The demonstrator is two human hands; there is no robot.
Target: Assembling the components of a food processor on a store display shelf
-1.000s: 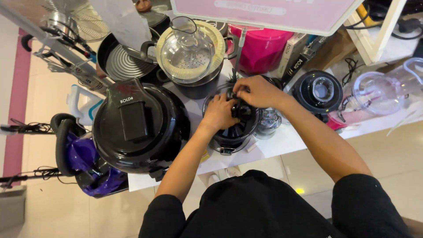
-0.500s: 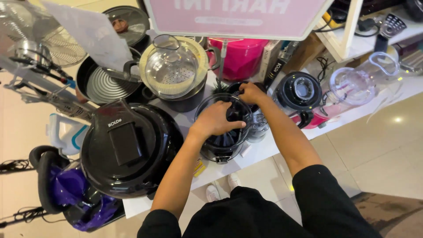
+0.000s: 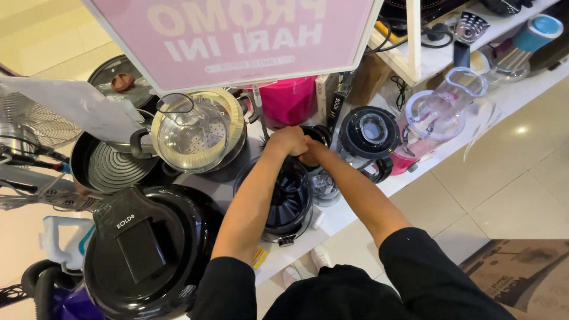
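A black juicer [image 3: 287, 204] with a ribbed round top stands on a white display shelf [image 3: 341, 216]. My left hand [image 3: 287, 141] and my right hand [image 3: 309, 151] meet at the juicer's far rim, fingers curled around a small black part there. What exactly they grip is hidden under the hands. A small clear jar [image 3: 325, 186] stands right beside the juicer, under my right forearm.
A black blender [image 3: 367, 139] and a clear and pink blender [image 3: 430, 118] stand to the right. A glass steamer pot [image 3: 192, 133], a grooved pan [image 3: 115, 169] and a large black cooker [image 3: 142, 252] are on the left. A pink sign [image 3: 237, 35] hangs above, a pink container [image 3: 290, 101] behind.
The camera has shifted, so the shelf sits lower and further right in view. Both hands have moved from the juicer's top to its far rim and closed together.
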